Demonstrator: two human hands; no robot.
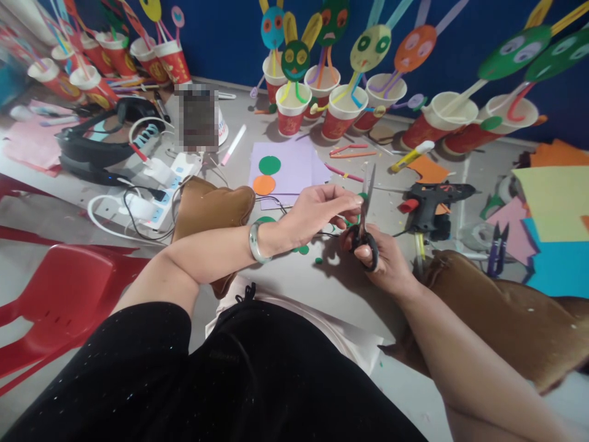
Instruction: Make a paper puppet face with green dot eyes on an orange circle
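My right hand (381,258) is wrapped round the black handles of a pair of scissors (367,209), whose blades point up and stand slightly apart. Close to the blades, my left hand (317,212) pinches with thumb and fingers; a bit of green shows by the fingertips, but what they hold is too small to tell. Small green paper pieces (304,250) lie on the table beneath the hands. Beyond my left hand, a green circle (269,165) and an orange circle (264,185) rest on purple paper (294,153).
Red paper cups (289,116) with paper-faced figures line the back. At the right are a glue gun (427,205), purple-handled snips (497,248) and coloured paper (559,264). A power strip (172,190) with cables and a brown cushion (207,205) are at the left.
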